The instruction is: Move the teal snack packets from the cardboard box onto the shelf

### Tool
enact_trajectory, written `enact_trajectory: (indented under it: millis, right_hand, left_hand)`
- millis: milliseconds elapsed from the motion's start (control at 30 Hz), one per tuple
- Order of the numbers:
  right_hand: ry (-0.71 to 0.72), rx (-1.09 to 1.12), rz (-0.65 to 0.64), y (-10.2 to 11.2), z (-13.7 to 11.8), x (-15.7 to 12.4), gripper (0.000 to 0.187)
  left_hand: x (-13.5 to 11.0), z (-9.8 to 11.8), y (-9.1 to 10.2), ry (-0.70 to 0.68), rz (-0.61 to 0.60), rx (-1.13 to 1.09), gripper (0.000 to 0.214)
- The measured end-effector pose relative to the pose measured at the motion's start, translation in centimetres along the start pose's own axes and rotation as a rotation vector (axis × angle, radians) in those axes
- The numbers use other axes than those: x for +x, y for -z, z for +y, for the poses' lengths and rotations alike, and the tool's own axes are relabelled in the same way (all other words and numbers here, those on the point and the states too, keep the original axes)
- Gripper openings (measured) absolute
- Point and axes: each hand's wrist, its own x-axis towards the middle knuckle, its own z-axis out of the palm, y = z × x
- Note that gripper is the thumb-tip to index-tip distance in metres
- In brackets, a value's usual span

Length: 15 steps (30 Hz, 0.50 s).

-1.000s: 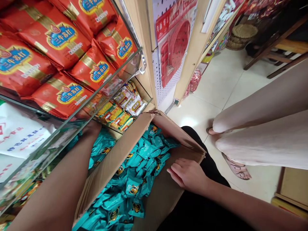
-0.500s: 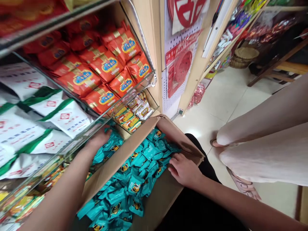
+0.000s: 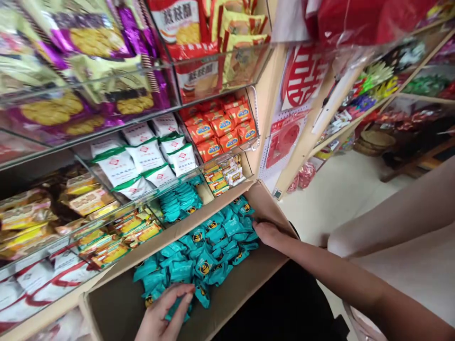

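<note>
A cardboard box [image 3: 234, 300] stands in front of me, partly filled with small teal snack packets [image 3: 204, 265]. My left hand [image 3: 168, 308] is over the packets at the near left, its fingers bent and its thumb apart from them. No packet shows clearly in its grip. At the right end of the box, my right hand [image 3: 268, 233] has its fingers curled in against the packets. The fingertips are partly hidden, so what they hold cannot be made out. Beyond the box's far wall, more teal packets [image 3: 181, 199] lie stacked in a shelf compartment.
Clear-fronted shelves hold white-and-green packets [image 3: 145, 158], red packets [image 3: 222, 125] and yellow packets [image 3: 135, 227]. Larger purple-and-cream bags [image 3: 113, 85] are above. To the right, a person's leg [image 3: 401, 222] stands near the box on the tiled floor [image 3: 320, 189].
My left hand has come back from the teal packets on the shelf to those in the box. My right hand stays at the box's right end. The view has shifted, showing more upper shelves.
</note>
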Motion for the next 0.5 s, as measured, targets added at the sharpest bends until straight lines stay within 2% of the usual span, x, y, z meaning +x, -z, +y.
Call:
enact_trajectory:
  millis: [100, 167, 233, 333, 400, 500]
  right_hand:
    - [0.028, -0.031, -0.035, 2.1, -0.6, -1.3, 0.016]
    - [0.078, 0.022, -0.043, 3.4, -1.5, -2.6, 0.024]
    - [0.191, 0.283, -0.094, 4.6, -3.0, -4.2, 0.029]
    - [0.349, 0.868, -0.236, 5.4, -6.0, -6.4, 0.028]
    - [0.3, 1.155, -0.23, 5.4, -7.9, -7.3, 0.029]
    - [0.063, 1.423, -0.077, 4.5, -9.9, -7.8, 0.028]
  left_hand:
    - [-0.3, -0.2, -2.2, 0.09, 0.006, -0.143, 0.027]
    - [0.5, 0.6, -3.5, 0.135, 0.026, -0.251, 0.039]
    - [1.7, 2.1, -4.5, 0.157, 0.032, -0.34, 0.045]
    - [3.8, 4.4, -5.4, 0.137, 0.022, -0.367, 0.033]
    - [4.6, 5.4, -5.7, 0.138, 0.118, -0.34, 0.036]
    - [5.0, 6.3, -6.1, 0.17, 0.332, -0.295, 0.036]
